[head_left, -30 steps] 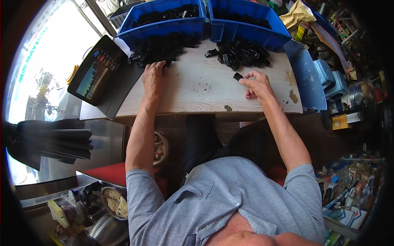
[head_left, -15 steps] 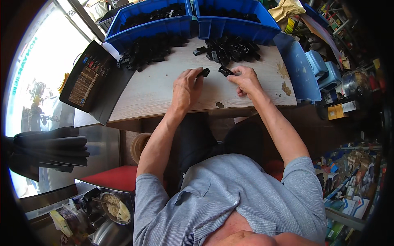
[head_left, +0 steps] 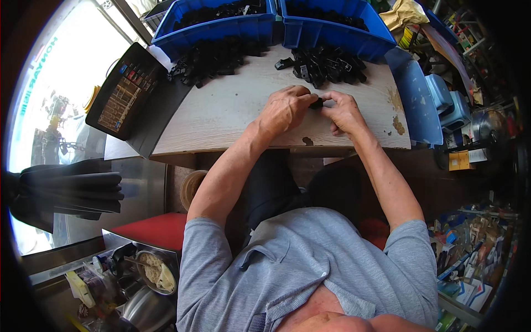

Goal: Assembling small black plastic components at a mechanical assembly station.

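My left hand and my right hand meet over the table, fingertips almost touching. Between them is a small black plastic part, mostly covered by the fingers. Both hands are closed on black plastic; whether the two pieces are joined cannot be made out. Just beyond my hands lies a loose pile of black plastic parts, some with metal bits showing. A second pile of similar black parts lies farther left.
Two blue bins holding black parts stand along the table's far edge. On the left, a tablet in a dark folding case leans on the pale, chipped tabletop. Light blue tubs sit beyond the right edge.
My hands, earlier apart with a black piece in each, have come together. The left hand moved right to meet the right one. The whole view has shifted slightly.
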The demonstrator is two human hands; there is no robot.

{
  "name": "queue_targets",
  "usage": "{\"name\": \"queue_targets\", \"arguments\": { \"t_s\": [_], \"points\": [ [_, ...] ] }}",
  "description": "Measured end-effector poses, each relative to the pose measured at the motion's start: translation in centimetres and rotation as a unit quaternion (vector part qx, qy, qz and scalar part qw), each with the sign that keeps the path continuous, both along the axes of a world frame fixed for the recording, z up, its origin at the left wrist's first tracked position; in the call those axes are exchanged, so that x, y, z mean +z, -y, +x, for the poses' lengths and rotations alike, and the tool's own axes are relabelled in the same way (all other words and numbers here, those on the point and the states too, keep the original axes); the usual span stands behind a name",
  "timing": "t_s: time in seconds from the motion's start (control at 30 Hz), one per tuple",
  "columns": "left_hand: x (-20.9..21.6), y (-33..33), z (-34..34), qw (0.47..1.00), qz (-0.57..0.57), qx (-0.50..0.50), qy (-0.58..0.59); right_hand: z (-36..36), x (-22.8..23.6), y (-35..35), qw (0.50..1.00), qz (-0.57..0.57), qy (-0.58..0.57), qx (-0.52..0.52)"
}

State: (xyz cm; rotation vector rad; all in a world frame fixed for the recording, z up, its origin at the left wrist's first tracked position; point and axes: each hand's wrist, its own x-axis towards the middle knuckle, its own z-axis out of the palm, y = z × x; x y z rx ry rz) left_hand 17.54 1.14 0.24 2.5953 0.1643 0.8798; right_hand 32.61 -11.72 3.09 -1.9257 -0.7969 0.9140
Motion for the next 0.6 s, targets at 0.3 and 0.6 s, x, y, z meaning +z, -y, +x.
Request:
{"name": "queue_targets", "arguments": {
  "t_s": [0.3,0.6],
  "points": [
    [-0.5,0.8,0.0,0.999,0.034,0.010,0.012,0.3,0.0,0.0,1.000,-0.005,-0.009,0.015],
    [-0.9,1.3,-0.5,0.999,0.036,0.019,0.004,-0.2,0.7,-0.6,0.999,-0.036,0.009,0.033]
  ]
}}
